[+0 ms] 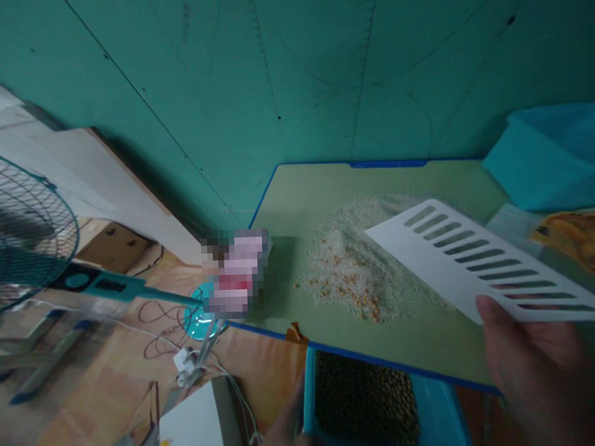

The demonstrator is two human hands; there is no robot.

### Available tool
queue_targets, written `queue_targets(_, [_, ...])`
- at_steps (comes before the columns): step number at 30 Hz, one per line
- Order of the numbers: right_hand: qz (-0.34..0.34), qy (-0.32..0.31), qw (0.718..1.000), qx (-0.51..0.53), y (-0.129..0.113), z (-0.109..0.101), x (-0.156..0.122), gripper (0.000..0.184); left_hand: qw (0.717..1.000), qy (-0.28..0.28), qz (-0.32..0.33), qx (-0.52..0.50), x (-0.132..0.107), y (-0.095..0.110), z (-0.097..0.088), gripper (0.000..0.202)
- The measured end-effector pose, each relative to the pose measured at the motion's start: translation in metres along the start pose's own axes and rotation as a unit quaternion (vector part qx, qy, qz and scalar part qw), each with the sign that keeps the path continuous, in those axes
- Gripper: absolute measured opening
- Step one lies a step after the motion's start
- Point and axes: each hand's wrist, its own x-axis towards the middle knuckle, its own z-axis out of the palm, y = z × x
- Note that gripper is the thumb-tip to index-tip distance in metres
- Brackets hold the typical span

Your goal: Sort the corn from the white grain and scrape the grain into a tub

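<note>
So the right hand (pixel 541 370) has the white slotted plate (pixel 474 256) pinched at its near edge, thumb on top. The plate sticks out away from the hand, tilted over the grain pile (pixel 358 273) on the green tray (pixel 429 352). The left hand (pixel 285 425) sits against the left wall of the blue bin (pixel 309 392) of dark seeds. It's mostly cut off, so I can't tell if it's actually gripping.
</note>
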Motion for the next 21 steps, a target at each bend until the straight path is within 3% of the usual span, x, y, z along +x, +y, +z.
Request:
queue_targets(5, [0.042,0.02,0.999,0.019,-0.011,0.001,0.0,0.036,1.0,0.013,-0.009,-0.027,0.008,-0.001,0.004,0.072])
queue_targets(9, [0.067,0.041,0.994,0.077,-0.018,0.002,0.002,0.034,0.993,-0.018,0.053,-0.102,0.012,0.016,0.015,0.075])
queue_targets(14, [0.02,0.068,0.988,0.137,-0.016,0.003,0.006,0.03,0.991,0.036,0.071,-0.11,0.014,0.026,0.023,0.064])
queue_targets(21, [-0.002,0.077,0.987,0.144,-0.006,0.001,0.007,0.031,0.996,0.003,0.058,-0.074,0.016,0.024,0.018,0.056])
